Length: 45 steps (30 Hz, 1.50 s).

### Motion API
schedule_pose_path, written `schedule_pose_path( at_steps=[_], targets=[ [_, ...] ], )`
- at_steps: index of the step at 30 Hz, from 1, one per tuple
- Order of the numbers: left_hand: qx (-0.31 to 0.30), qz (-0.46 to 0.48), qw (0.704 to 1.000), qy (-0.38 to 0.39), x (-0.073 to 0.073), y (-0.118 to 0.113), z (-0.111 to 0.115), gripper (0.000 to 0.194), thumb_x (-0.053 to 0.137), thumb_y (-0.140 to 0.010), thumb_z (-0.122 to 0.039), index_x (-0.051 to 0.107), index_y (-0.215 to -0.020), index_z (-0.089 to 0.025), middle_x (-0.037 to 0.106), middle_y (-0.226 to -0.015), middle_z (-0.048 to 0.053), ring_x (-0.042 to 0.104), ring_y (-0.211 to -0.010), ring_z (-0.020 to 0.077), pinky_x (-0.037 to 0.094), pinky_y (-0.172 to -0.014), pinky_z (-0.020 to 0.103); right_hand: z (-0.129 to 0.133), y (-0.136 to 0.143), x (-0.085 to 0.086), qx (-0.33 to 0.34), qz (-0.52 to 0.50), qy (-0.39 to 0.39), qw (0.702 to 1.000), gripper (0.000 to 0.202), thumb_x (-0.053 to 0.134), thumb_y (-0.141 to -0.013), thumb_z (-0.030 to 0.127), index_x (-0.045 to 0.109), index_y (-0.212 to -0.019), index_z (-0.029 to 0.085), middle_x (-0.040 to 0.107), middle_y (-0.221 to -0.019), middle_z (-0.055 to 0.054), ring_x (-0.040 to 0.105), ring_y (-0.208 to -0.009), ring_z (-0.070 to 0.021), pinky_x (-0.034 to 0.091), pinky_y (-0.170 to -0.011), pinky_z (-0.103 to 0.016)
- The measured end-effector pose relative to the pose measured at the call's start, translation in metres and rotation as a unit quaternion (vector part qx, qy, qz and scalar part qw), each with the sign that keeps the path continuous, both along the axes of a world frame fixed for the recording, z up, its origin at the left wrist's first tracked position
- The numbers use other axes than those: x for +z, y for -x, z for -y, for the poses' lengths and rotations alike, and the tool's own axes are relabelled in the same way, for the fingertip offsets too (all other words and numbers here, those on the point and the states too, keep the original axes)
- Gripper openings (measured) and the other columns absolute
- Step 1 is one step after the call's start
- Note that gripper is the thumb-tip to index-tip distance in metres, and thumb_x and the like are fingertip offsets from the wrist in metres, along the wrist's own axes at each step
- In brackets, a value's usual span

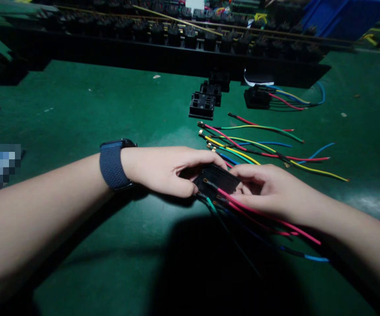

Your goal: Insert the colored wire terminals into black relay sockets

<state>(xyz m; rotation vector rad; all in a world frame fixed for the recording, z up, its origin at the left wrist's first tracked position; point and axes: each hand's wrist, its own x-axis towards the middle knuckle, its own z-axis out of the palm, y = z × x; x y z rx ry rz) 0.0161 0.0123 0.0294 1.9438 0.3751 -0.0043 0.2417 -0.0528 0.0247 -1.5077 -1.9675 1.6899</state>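
A long black rack [127,52] spans the far side of a green worktop [111,105], three black sockets [202,105] and a wired connector [256,96] before it. Loose coloured wires [269,154] fan out just beyond the hands; red leads [259,211] cross in front of a black housing [223,176], gripped between the left hand [173,171] and right hand [272,188], fingers hiding its edges.
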Motion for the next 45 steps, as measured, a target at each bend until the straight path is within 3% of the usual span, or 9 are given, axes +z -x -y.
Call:
schedule_pose_path(
  at_steps=[9,18,23,27,34,38,45],
  targets=[
    [0.012,0.008,0.999,-0.051,-0.006,0.001,0.001,0.057,0.059,-0.068,-0.01,0.049,-0.122,-0.024,0.065,-0.099,0.002,0.06,-0.084,0.0168,0.048,-0.072,0.024,0.001,-0.001,0.001,-0.007,0.003,-0.003,1.0,0.028,0.065,-0.078,0.043,0.06,-0.089,0.018,0.047,-0.065,0.004,0.04,-0.059,-0.0112,0.033,-0.053,-0.024],
    [0.014,-0.008,0.998,-0.066,-0.005,0.003,0.0,0.055,0.059,-0.067,-0.012,0.049,-0.12,-0.025,0.065,-0.098,0.001,0.059,-0.082,0.0173,0.046,-0.071,0.025,0.001,0.0,0.001,-0.011,-0.002,0.002,1.0,0.029,0.065,-0.077,0.046,0.061,-0.087,0.018,0.046,-0.064,0.004,0.04,-0.059,-0.0111,0.032,-0.052,-0.024],
    [0.018,0.002,0.998,-0.061,0.0,-0.003,0.005,0.042,0.058,-0.073,-0.018,0.05,-0.114,-0.021,0.064,-0.102,0.004,0.059,-0.086,0.0182,0.045,-0.074,0.026,0.001,0.0,0.001,0.001,0.005,-0.014,1.0,0.031,0.063,-0.078,0.047,0.06,-0.084,0.017,0.044,-0.064,0.004,0.038,-0.059,-0.0107,0.031,-0.052,-0.024],
    [0.056,-0.025,0.994,-0.095,0.0,-0.008,0.013,0.035,0.058,-0.079,-0.027,0.049,-0.112,-0.019,0.063,-0.097,0.003,0.058,-0.084,0.0169,0.044,-0.072,0.024,0.001,0.0,0.002,0.009,0.009,-0.028,1.0,0.031,0.062,-0.08,0.046,0.06,-0.081,0.015,0.044,-0.063,0.004,0.037,-0.059,-0.0103,0.03,-0.052,-0.024],
    [0.093,-0.046,0.988,-0.118,0.001,-0.013,0.021,0.023,0.055,-0.081,-0.026,0.049,-0.102,-0.019,0.062,-0.095,0.001,0.059,-0.083,0.0156,0.041,-0.071,0.023,0.001,0.0,0.001,-0.003,-0.009,-0.015,1.0,0.029,0.063,-0.079,0.045,0.058,-0.078,0.017,0.045,-0.062,0.004,0.038,-0.058,-0.0098,0.029,-0.051,-0.023],
    [0.094,-0.045,0.99,-0.094,0.003,-0.013,0.021,0.021,0.055,-0.082,-0.025,0.047,-0.1,-0.019,0.063,-0.097,0.0,0.058,-0.083,0.0151,0.041,-0.07,0.023,0.0,0.0,0.0,0.003,-0.009,-0.021,1.0,0.03,0.062,-0.079,0.047,0.057,-0.078,0.017,0.044,-0.063,0.004,0.038,-0.058,-0.0101,0.029,-0.051,-0.023],
    [0.06,-0.046,0.987,-0.14,0.003,-0.014,0.02,0.028,0.059,-0.083,-0.031,0.048,-0.105,-0.019,0.062,-0.104,0.003,0.059,-0.093,0.0185,0.042,-0.079,0.026,-0.001,-0.002,-0.001,0.028,0.0,-0.038,0.999,0.028,0.063,-0.08,0.044,0.057,-0.076,0.016,0.04,-0.063,0.005,0.035,-0.06,-0.0102,0.028,-0.052,-0.024]
  ],
)
